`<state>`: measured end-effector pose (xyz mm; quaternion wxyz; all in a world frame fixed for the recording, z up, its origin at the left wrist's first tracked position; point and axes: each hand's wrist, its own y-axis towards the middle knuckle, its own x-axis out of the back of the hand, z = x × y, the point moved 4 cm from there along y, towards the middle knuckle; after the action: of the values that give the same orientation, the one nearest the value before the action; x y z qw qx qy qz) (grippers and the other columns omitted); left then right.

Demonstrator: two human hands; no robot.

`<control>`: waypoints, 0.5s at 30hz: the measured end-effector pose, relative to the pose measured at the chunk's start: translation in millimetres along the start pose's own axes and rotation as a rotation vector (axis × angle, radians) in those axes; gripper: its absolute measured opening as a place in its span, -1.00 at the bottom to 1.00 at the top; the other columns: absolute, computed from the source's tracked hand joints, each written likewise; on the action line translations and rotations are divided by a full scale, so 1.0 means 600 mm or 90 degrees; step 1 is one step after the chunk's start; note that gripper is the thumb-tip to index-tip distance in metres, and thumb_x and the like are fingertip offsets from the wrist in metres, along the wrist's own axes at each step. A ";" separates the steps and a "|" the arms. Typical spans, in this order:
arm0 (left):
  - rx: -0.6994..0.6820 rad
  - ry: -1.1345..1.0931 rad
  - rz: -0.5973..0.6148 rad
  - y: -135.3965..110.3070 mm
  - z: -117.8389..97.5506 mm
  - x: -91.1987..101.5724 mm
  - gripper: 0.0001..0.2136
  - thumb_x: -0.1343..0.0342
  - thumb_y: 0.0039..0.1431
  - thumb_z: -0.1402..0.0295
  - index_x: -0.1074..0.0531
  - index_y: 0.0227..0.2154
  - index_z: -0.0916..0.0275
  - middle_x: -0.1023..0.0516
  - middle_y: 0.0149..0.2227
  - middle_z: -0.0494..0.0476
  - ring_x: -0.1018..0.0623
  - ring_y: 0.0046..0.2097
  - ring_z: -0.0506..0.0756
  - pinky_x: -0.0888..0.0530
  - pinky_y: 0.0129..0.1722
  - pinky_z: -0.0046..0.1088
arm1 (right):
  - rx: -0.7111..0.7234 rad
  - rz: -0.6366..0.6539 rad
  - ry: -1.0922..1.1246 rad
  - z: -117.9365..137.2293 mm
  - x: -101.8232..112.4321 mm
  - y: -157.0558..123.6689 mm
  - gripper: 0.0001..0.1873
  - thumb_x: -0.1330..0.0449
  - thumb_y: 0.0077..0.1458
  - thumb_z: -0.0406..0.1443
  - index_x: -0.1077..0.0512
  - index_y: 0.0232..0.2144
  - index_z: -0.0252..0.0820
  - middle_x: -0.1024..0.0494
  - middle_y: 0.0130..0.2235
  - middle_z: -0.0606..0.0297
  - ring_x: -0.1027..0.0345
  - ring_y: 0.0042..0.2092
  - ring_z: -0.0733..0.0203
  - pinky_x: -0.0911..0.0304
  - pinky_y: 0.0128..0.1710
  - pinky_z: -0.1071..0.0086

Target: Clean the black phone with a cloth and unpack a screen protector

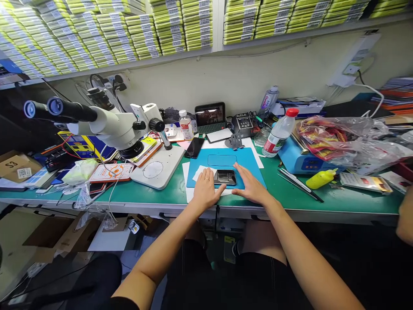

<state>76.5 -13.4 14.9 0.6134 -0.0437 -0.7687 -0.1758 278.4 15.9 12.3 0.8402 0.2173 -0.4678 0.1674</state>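
Note:
A dark phone [226,177] lies flat on a blue mat [250,157] in front of me, its glossy face reflecting the light. My left hand [205,188] rests at the phone's left end, fingers stretched out over a white tissue [197,174]; part of the tissue is hidden under the fingers. At the phone's right end, my right hand [252,186] has its fingers extended and thumb apart, with nothing held. Whether either hand touches the phone itself is hard to make out.
A microscope [116,129] stands left on its pale base [171,165]. Another black phone [194,148] lies behind the mat. To the right are a red-capped bottle [279,134], tweezers [298,183] and a yellow squeeze bottle [321,179]. Another person's arm [405,217] shows at the right edge.

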 end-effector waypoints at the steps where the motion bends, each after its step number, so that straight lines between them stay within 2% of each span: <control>1: 0.001 -0.001 -0.006 -0.002 -0.003 -0.001 -0.26 0.24 0.36 -0.07 -0.13 0.28 0.56 -0.13 0.35 0.53 -0.13 0.39 0.34 -0.14 0.34 -0.10 | -0.003 0.003 0.001 0.000 0.000 0.000 0.21 -0.09 -0.01 0.32 0.36 0.43 -0.04 0.02 0.44 0.01 0.13 0.41 -0.23 -0.04 0.30 -0.15; 6: -0.005 -0.001 -0.011 0.010 -0.030 -0.008 -0.26 0.21 0.34 -0.06 -0.16 0.26 0.58 -0.15 0.34 0.56 -0.16 0.38 0.36 -0.15 0.33 -0.08 | 0.010 0.007 0.009 -0.001 -0.001 -0.001 0.22 -0.05 -0.03 0.35 0.37 0.43 -0.04 0.00 0.43 0.02 0.12 0.41 -0.22 -0.05 0.30 -0.14; 11: -0.046 -0.011 0.016 0.053 -0.098 -0.033 -0.24 0.17 0.31 -0.01 -0.11 0.27 0.66 -0.14 0.33 0.60 -0.15 0.38 0.38 -0.12 0.34 -0.09 | 0.043 -0.033 0.044 -0.004 0.003 -0.003 0.17 0.26 -0.02 0.40 0.38 0.43 -0.09 -0.03 0.42 -0.02 0.15 0.42 -0.21 0.04 0.33 -0.16; 15: -0.053 -0.004 0.036 0.070 -0.131 -0.047 -0.26 0.09 0.24 0.10 -0.07 0.29 0.67 -0.08 0.35 0.61 -0.10 0.39 0.41 -0.09 0.35 -0.04 | 0.041 -0.047 0.060 -0.006 0.006 -0.004 0.16 0.29 -0.02 0.40 0.38 0.43 -0.08 -0.02 0.42 -0.01 0.17 0.42 -0.22 0.06 0.32 -0.19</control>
<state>168.4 4.6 11.4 0.6131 -0.0916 -0.7614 -0.1897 283.7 16.2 13.5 0.8594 0.2530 -0.4141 0.1611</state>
